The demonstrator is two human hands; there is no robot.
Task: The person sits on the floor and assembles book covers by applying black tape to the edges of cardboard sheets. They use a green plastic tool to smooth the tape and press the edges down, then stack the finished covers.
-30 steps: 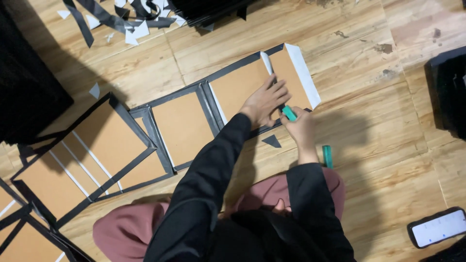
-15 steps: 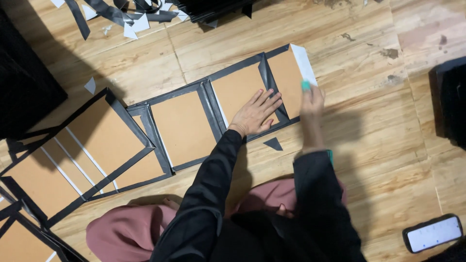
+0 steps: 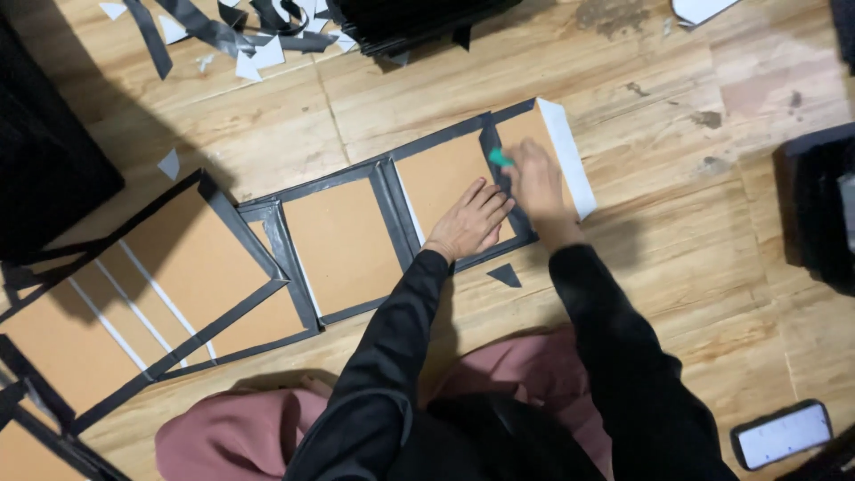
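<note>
Clamped in the right hand's grip [image 3: 537,174] is a small teal tool [image 3: 500,158], its tip showing at about 10 o'clock from the knuckles; the fingers are curled together around it, and the tool is pressed onto the dark tape strip [image 3: 495,169] that runs between two brown cardboard panels. The left hand [image 3: 469,223] is laid flat beside it, at roughly 8 o'clock from the right hand, with the fingers spread apart and nothing clamped; its palm is pressed on the middle cardboard panel [image 3: 441,178], fingertips close to the tape strip.

Outward from the hands, a row of black-edged cardboard panels [image 3: 343,245] is seen lying on the wooden floor [image 3: 677,267], joined edge to edge. At 2 o'clock of the right hand the end panel is bordered by a white strip [image 3: 570,156]. A small dark triangular offcut [image 3: 506,274] lies on the floor at 6 o'clock of the left hand, just beside the panel edge. A larger folded board with white lines [image 3: 151,303] lies toward 8 o'clock, well apart. Black and white paper scraps [image 3: 240,36] are scattered at 11 o'clock near the upper edge. A phone [image 3: 782,435] rests at 5 o'clock, well apart. Black sleeves and a pink garment [image 3: 240,436] are seen at the bottom.
</note>
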